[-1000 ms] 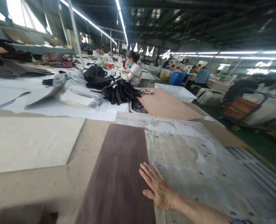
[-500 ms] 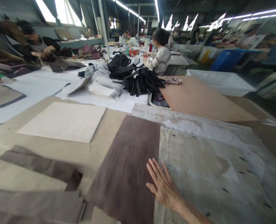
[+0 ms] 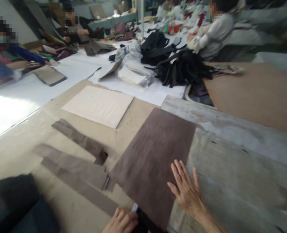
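Tan counter (image 3: 136, 127) runs L & ahead of both grips; grey slab (image 3: 233, 184) lies R of the R grip (image 3: 185, 187). Brown sheet (image 3: 155, 155) lies flat btwn them, stretching ahead & L of the R grip, its nr end just R of the L grip (image 3: 124, 221). R grip: palm down, fingers spread over sheet's R edge, looks to rest, no pinch. L grip: fingers curled, part cut off by frame; can't tell if clamped on anything.

Sheet's prob. light for its size, thin, bendy, not fragile, but may crease if lifted by one end; face looks smoothish, so might slide a bit under a flat palm. Best hold prob. R edge by R grip + nr-L edge ahead of L grip.

Edges: R edge seems to lap the slab. Most room R of R grip. L side's tighter: pale panel (image 3: 98, 105) well ahead of L grip, brown strips (image 3: 80, 178) ahead-L of it, ends v. close to sheet's L edge. Black item (image 3: 145, 220) just R of L grip, blurred, cd snag.
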Motion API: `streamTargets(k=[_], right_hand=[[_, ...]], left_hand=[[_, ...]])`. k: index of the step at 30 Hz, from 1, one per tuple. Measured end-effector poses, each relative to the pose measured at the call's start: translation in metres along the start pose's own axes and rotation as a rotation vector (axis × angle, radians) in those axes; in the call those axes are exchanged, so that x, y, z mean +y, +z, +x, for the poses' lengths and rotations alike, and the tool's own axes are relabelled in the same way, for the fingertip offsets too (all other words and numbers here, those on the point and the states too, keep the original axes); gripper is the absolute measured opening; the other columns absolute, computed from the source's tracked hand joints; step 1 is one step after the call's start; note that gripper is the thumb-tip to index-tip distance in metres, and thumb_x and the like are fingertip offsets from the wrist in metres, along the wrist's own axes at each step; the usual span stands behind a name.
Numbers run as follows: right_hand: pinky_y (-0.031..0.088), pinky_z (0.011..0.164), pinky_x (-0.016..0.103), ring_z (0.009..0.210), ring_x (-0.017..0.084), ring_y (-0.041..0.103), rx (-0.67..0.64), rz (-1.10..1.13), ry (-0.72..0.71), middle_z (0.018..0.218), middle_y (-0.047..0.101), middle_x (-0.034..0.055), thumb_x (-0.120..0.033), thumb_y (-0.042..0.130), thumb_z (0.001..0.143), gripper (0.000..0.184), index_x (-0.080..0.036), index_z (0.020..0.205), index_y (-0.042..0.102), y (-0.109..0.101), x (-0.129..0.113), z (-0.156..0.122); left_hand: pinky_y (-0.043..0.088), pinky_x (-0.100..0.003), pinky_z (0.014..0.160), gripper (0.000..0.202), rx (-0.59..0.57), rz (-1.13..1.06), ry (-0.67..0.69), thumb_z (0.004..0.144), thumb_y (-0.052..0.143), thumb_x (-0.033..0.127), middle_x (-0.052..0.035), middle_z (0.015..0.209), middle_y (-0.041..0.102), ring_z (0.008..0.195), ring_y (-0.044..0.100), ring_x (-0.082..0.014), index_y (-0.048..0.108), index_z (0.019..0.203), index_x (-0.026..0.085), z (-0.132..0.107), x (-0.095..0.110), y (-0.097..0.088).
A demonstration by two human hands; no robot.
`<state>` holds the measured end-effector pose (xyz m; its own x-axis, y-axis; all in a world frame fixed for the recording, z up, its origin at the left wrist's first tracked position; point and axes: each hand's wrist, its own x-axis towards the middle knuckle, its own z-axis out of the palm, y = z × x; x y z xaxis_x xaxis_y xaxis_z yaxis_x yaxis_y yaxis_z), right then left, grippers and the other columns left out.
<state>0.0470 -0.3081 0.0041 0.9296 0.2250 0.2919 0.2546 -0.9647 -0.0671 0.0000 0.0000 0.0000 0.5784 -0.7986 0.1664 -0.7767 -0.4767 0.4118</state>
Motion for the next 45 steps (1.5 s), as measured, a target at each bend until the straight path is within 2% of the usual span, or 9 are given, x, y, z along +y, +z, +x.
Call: streamTargets(k=[2, 4, 8, 14, 23, 32, 40, 43, 45], right_hand=[[0.01, 0.107, 0.059, 0.132, 0.028, 0.025, 0.04, 0.037, 0.027, 0.142, 0.027, 0.011, -0.045, 0.02, 0.098, 0.058, -0.017, 0.147, 0.009, -0.001, -0.004, 0.003], [0.01, 0.107, 0.059, 0.131, 0.029, 0.026, 0.047, 0.067, 0.046, 0.142, 0.027, 0.0112, -0.048, 0.017, 0.097, 0.058, -0.017, 0.147, 0.012, -0.001, -0.007, 0.007], [0.011, 0.107, 0.059, 0.131, 0.03, 0.027, 0.042, 0.098, 0.047, 0.143, 0.026, 0.0111, -0.051, 0.015, 0.096, 0.061, -0.016, 0.147, 0.015, -0.001, -0.01, 0.011], [0.013, 0.107, 0.058, 0.13, 0.031, 0.029, 0.029, 0.086, 0.056, 0.143, 0.027, 0.0103, -0.052, 0.015, 0.095, 0.062, -0.018, 0.147, 0.014, -0.001, -0.01, 0.013], [0.009, 0.106, 0.061, 0.129, 0.032, 0.03, 0.009, 0.064, 0.048, 0.143, 0.025, 0.0108, -0.054, 0.01, 0.094, 0.064, -0.019, 0.147, 0.012, -0.003, -0.012, 0.013], [0.011, 0.106, 0.06, 0.132, 0.03, 0.025, -0.018, 0.025, 0.025, 0.143, 0.024, 0.0126, -0.046, 0.017, 0.098, 0.06, -0.017, 0.147, 0.002, -0.001, -0.007, 0.005], [0.008, 0.107, 0.059, 0.134, 0.029, 0.019, -0.053, 0.023, 0.015, 0.145, 0.019, 0.0118, -0.045, 0.023, 0.098, 0.061, -0.017, 0.147, 0.001, 0.0, -0.001, 0.0], [0.007, 0.107, 0.058, 0.134, 0.028, 0.018, -0.069, 0.024, 0.015, 0.146, 0.018, 0.0111, -0.045, 0.024, 0.098, 0.061, -0.017, 0.147, 0.002, 0.0, 0.0, -0.001], [0.007, 0.108, 0.058, 0.135, 0.027, 0.016, -0.075, 0.026, 0.014, 0.146, 0.017, 0.011, -0.045, 0.025, 0.097, 0.061, -0.016, 0.147, 0.004, -0.001, 0.0, -0.001]], left_hand=[[0.046, -0.04, 0.075, 0.05, -0.033, -0.069, -0.015, 0.075, 0.056, 0.042, -0.007, 0.11, 0.06, 0.088, 0.055, -0.0221, 0.043, 0.116, 0.015, -0.004, 0.002, 0.001], [0.042, -0.042, 0.08, 0.059, -0.069, -0.128, -0.075, 0.069, 0.054, 0.047, -0.0061, 0.116, 0.055, 0.093, 0.051, -0.0221, 0.042, 0.117, 0.016, -0.007, 0.003, 0.002], [0.037, -0.041, 0.079, 0.06, -0.076, -0.184, -0.103, 0.066, 0.05, 0.045, -0.0069, 0.115, 0.054, 0.094, 0.048, -0.0217, 0.04, 0.116, 0.014, -0.01, 0.003, 0.007], [0.033, -0.041, 0.084, 0.056, -0.122, -0.248, -0.091, 0.074, 0.049, 0.05, -0.0052, 0.118, 0.052, 0.097, 0.047, -0.021, 0.04, 0.117, 0.016, -0.011, 0.0, 0.009], [0.034, -0.041, 0.084, 0.055, -0.088, -0.265, -0.097, 0.069, 0.048, 0.047, -0.0055, 0.115, 0.054, 0.093, 0.048, -0.021, 0.042, 0.114, 0.016, -0.011, 0.0, 0.011], [0.036, -0.045, 0.083, 0.056, -0.082, -0.276, -0.135, 0.062, 0.051, 0.028, -0.0092, 0.115, 0.052, 0.095, 0.047, -0.0248, 0.039, 0.115, 0.016, -0.006, 0.009, -0.002], [0.035, -0.049, 0.09, 0.052, -0.096, -0.248, -0.108, 0.072, 0.044, 0.019, -0.0128, 0.121, 0.048, 0.105, 0.044, -0.0271, 0.034, 0.123, 0.015, -0.009, 0.014, -0.006], [0.034, -0.045, 0.092, 0.048, -0.022, -0.205, -0.082, 0.074, 0.041, 0.019, -0.0103, 0.12, 0.051, 0.106, 0.045, -0.0252, 0.036, 0.122, 0.016, -0.007, 0.015, -0.009], [0.032, -0.042, 0.093, 0.039, 0.053, -0.143, -0.072, 0.082, 0.038, 0.023, -0.0079, 0.117, 0.054, 0.106, 0.047, -0.023, 0.039, 0.121, 0.018, -0.008, 0.016, -0.011]])
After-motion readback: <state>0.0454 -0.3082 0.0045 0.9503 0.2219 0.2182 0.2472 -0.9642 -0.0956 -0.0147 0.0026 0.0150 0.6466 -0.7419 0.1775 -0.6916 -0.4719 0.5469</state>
